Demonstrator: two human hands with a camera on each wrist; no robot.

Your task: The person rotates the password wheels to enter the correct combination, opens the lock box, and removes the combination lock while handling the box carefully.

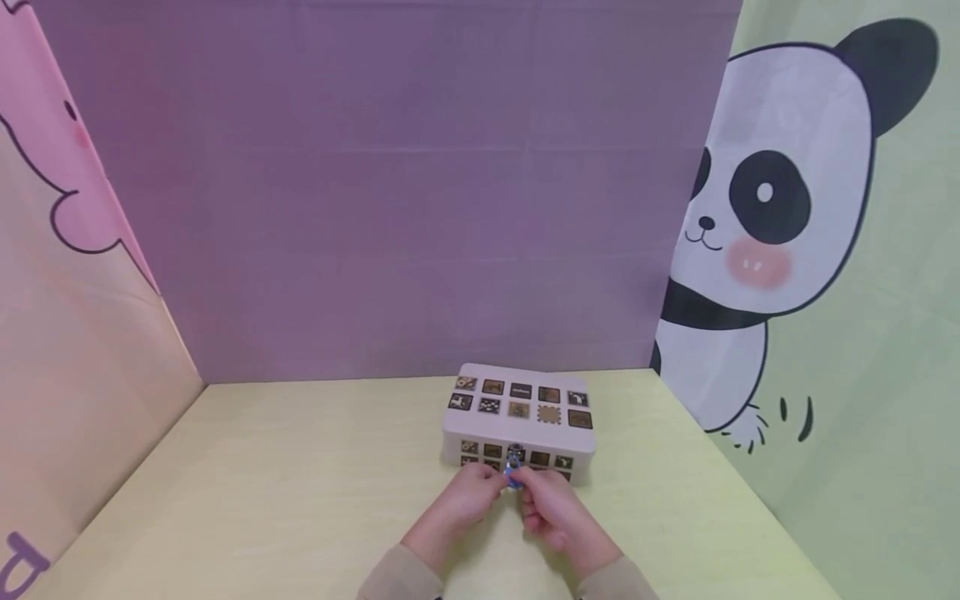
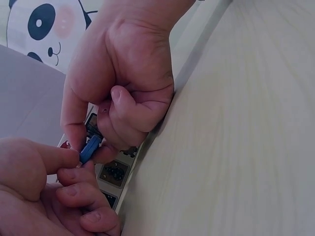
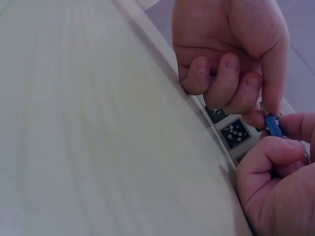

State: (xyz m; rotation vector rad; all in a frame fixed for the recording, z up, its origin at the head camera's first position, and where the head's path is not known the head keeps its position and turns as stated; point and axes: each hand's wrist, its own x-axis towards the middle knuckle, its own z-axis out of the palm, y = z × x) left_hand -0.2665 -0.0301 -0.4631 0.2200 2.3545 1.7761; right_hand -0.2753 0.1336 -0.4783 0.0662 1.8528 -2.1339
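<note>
A white tin box (image 1: 491, 429) with small square pictures on its lid and front lies on the table, its metal clasp (image 1: 515, 451) facing me. At the clasp is a small blue padlock (image 1: 513, 478), seen edge-on in the left wrist view (image 2: 90, 149). My left hand (image 1: 470, 493) pinches one side of the padlock between thumb and forefinger. From the other side my right hand (image 1: 557, 502) pinches it too, its other fingers curled in toward the palm. Fingertips of both hands cover much of the padlock (image 3: 273, 126) and part of the box's front.
The pale wood-grain table (image 1: 300, 483) stretches out around the box. A purple panel (image 1: 412, 192) stands behind it. Side walls rise left and right, the right one bearing a printed panda (image 1: 795, 108).
</note>
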